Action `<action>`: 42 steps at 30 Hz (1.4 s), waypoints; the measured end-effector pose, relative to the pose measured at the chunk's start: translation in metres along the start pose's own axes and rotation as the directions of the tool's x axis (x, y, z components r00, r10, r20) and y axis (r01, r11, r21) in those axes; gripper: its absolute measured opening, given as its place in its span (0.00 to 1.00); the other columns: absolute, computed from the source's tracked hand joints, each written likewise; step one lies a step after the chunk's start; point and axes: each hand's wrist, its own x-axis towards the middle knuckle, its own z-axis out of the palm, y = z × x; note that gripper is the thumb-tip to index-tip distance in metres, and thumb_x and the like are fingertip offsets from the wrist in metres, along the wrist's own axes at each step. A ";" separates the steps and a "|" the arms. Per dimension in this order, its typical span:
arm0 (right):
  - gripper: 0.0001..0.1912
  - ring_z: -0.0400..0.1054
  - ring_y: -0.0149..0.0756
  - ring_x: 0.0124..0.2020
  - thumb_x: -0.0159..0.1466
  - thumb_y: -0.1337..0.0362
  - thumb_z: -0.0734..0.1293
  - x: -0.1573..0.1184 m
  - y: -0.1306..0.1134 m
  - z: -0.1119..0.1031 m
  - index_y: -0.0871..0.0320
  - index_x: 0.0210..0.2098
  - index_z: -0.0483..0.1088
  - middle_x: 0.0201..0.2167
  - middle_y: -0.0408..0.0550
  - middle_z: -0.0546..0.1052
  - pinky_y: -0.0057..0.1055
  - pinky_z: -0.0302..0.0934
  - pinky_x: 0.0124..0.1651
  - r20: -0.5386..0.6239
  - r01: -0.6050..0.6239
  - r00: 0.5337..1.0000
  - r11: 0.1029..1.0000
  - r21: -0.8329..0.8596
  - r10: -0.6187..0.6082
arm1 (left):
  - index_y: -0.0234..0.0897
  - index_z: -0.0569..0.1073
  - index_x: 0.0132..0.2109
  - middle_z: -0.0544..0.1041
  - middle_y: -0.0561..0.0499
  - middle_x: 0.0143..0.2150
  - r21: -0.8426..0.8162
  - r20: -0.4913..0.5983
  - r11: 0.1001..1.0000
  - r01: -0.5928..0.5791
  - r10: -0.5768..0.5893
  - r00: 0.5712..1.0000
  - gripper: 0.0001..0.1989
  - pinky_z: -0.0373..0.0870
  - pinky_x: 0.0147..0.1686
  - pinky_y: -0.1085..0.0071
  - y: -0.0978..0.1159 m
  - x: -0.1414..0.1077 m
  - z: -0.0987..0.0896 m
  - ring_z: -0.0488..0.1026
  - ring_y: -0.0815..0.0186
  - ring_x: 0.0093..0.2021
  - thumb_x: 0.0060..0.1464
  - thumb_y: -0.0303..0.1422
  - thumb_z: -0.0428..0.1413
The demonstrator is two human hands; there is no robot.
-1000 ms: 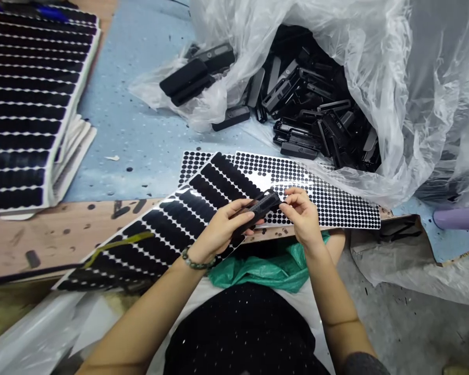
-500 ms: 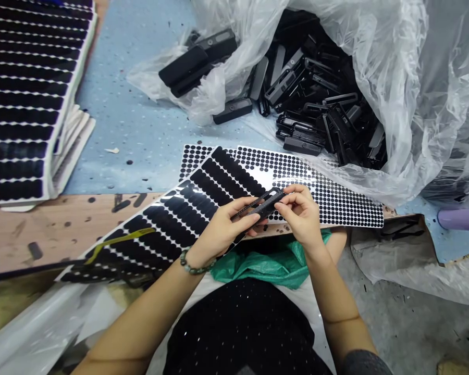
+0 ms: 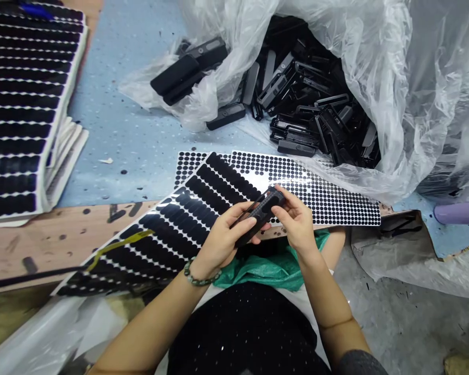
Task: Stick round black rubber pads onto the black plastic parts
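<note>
My left hand [image 3: 224, 234] is closed around the lower end of a black slotted plastic part [image 3: 261, 211], held tilted over the table's front edge. The fingers of my right hand [image 3: 297, 219] grip the part's upper end, thumb on its near side. Under and beside my hands lie a sheet of long black stickers [image 3: 180, 216] and a white sheet of round black dots [image 3: 336, 200]. Beyond them an open clear plastic bag [image 3: 398, 104] holds many similar black parts [image 3: 293, 130].
A stack of black sticker sheets [image 3: 19, 114] lies at the left, with a blue object [image 3: 37, 10] on top. Larger black pieces [image 3: 187, 67] rest left of the bag. A purple cylinder [image 3: 459, 212] lies at the right, a yellow strip [image 3: 121, 245] on the long-sticker sheet.
The black part has turned in my hands, so its broad face now shows more. My right fingers have shifted along its upper end. The whole view has moved slightly.
</note>
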 end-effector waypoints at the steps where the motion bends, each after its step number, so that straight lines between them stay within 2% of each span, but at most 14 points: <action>1: 0.22 0.73 0.40 0.46 0.52 0.52 0.73 0.001 0.000 0.001 0.52 0.45 0.74 0.45 0.46 0.79 0.41 0.69 0.53 -0.018 -0.009 1.000 1.000 0.028 0.010 | 0.36 0.73 0.45 0.79 0.46 0.41 0.013 -0.002 1.000 -0.012 0.012 1.000 0.23 0.73 0.21 0.74 -0.002 0.000 0.000 0.79 0.61 0.30 0.42 0.41 0.66; 5: 0.18 0.75 0.40 0.40 0.50 0.52 0.75 0.003 0.003 0.003 0.53 0.37 0.76 0.37 0.44 0.81 0.41 0.71 0.48 -0.096 -0.016 0.995 0.998 0.056 0.021 | 0.36 0.75 0.47 0.80 0.49 0.35 0.178 -0.047 0.980 -0.092 0.102 0.994 0.23 0.73 0.22 0.72 -0.010 0.001 -0.002 0.76 0.66 0.24 0.44 0.40 0.66; 7: 0.17 0.75 0.39 0.37 0.53 0.50 0.72 0.004 0.005 -0.001 0.54 0.36 0.76 0.35 0.45 0.81 0.40 0.71 0.44 -0.114 -0.024 0.993 1.000 0.020 0.026 | 0.35 0.75 0.47 0.80 0.49 0.34 0.215 -0.038 0.972 -0.096 0.107 0.994 0.23 0.73 0.23 0.71 -0.011 0.002 -0.003 0.75 0.66 0.23 0.44 0.40 0.65; 10: 0.14 0.73 0.37 0.34 0.62 0.53 0.64 0.008 0.009 -0.015 0.54 0.38 0.76 0.35 0.46 0.79 0.38 0.70 0.42 -0.139 0.017 0.989 0.981 -0.195 -0.044 | 0.35 0.73 0.45 0.80 0.47 0.37 0.131 -0.049 0.988 -0.077 0.084 0.995 0.23 0.73 0.24 0.72 -0.008 0.006 -0.009 0.79 0.62 0.30 0.44 0.42 0.65; 13: 0.08 0.71 0.38 0.36 0.63 0.64 0.63 0.009 0.015 -0.029 0.55 0.34 0.74 0.34 0.48 0.75 0.39 0.67 0.45 -0.054 0.084 0.989 0.817 -0.570 -0.140 | 0.37 0.71 0.44 0.78 0.48 0.39 0.061 -0.170 0.991 -0.121 0.130 0.977 0.23 0.73 0.24 0.75 -0.005 0.012 -0.016 0.80 0.61 0.36 0.44 0.43 0.65; 15: 0.05 0.69 0.41 0.38 0.61 0.68 0.64 0.009 0.022 -0.031 0.55 0.31 0.72 0.34 0.49 0.73 0.41 0.65 0.46 0.039 0.100 0.994 0.660 -0.744 -0.105 | 0.37 0.70 0.45 0.78 0.47 0.41 0.060 -0.204 0.989 -0.134 0.143 0.968 0.23 0.73 0.24 0.76 -0.005 0.015 -0.019 0.80 0.60 0.39 0.45 0.43 0.64; 19: 0.06 0.67 0.44 0.40 0.62 0.72 0.63 0.006 0.032 -0.025 0.55 0.32 0.68 0.36 0.51 0.70 0.43 0.63 0.47 0.134 0.129 0.991 0.465 -0.876 -0.022 | 0.37 0.69 0.46 0.78 0.46 0.40 0.070 -0.160 0.995 -0.070 0.081 0.984 0.23 0.74 0.27 0.73 -0.008 0.016 -0.018 0.79 0.58 0.41 0.46 0.45 0.62; 23: 0.04 0.66 0.43 0.40 0.63 0.70 0.63 0.005 0.033 -0.020 0.55 0.34 0.67 0.37 0.51 0.70 0.42 0.63 0.46 0.170 0.162 0.985 0.431 -0.888 -0.019 | 0.37 0.69 0.46 0.78 0.47 0.40 0.064 -0.144 0.997 -0.042 0.051 0.988 0.21 0.74 0.28 0.72 -0.013 0.015 -0.017 0.79 0.58 0.41 0.47 0.43 0.61; 28: 0.07 0.65 0.41 0.38 0.61 0.72 0.63 0.007 0.028 -0.018 0.54 0.30 0.64 0.34 0.48 0.69 0.40 0.62 0.44 0.146 0.132 0.989 0.479 -0.868 -0.007 | 0.37 0.69 0.45 0.78 0.46 0.41 0.025 -0.137 0.999 -0.035 0.038 0.990 0.17 0.74 0.31 0.70 -0.018 0.015 -0.016 0.78 0.57 0.44 0.49 0.38 0.57; 31: 0.07 0.65 0.37 0.34 0.60 0.70 0.63 0.006 0.024 -0.016 0.53 0.28 0.61 0.29 0.44 0.68 0.37 0.63 0.42 0.067 0.049 0.998 0.713 -0.699 -0.003 | 0.36 0.69 0.45 0.79 0.46 0.41 -0.020 -0.118 0.999 -0.032 0.029 0.993 0.17 0.75 0.34 0.68 -0.018 0.013 -0.012 0.78 0.57 0.44 0.48 0.37 0.57; 34: 0.05 0.66 0.32 0.30 0.59 0.62 0.66 0.001 0.021 -0.010 0.53 0.32 0.64 0.28 0.40 0.70 0.32 0.65 0.37 -0.017 -0.047 0.999 0.951 -0.304 0.044 | 0.37 0.69 0.45 0.79 0.46 0.40 -0.055 -0.088 0.998 -0.030 0.025 0.996 0.18 0.75 0.39 0.65 -0.019 0.011 -0.007 0.77 0.58 0.44 0.47 0.37 0.59; 37: 0.09 0.69 0.32 0.31 0.57 0.57 0.68 -0.003 0.017 0.000 0.54 0.32 0.67 0.29 0.41 0.72 0.31 0.68 0.39 0.017 -0.087 0.996 0.995 -0.046 0.088 | 0.38 0.70 0.45 0.78 0.48 0.43 -0.057 -0.095 0.996 -0.071 0.065 0.993 0.18 0.75 0.43 0.63 -0.022 0.010 -0.004 0.76 0.60 0.44 0.47 0.38 0.60; 39: 0.09 0.69 0.33 0.35 0.57 0.56 0.69 -0.005 0.014 0.006 0.54 0.29 0.68 0.32 0.44 0.73 0.33 0.68 0.42 0.016 -0.056 0.998 0.998 -0.030 0.056 | 0.39 0.71 0.46 0.77 0.49 0.45 -0.040 -0.103 0.994 -0.104 0.099 0.990 0.18 0.74 0.46 0.63 -0.024 0.010 -0.004 0.76 0.60 0.45 0.47 0.38 0.61; 42: 0.08 0.68 0.36 0.42 0.57 0.57 0.69 -0.006 0.009 0.012 0.54 0.27 0.70 0.39 0.47 0.71 0.33 0.67 0.44 -0.034 0.038 0.999 0.990 -0.133 -0.042 | 0.39 0.72 0.46 0.77 0.49 0.48 0.008 -0.112 0.986 -0.164 0.164 0.980 0.18 0.71 0.52 0.62 -0.027 0.011 -0.005 0.74 0.60 0.49 0.48 0.38 0.61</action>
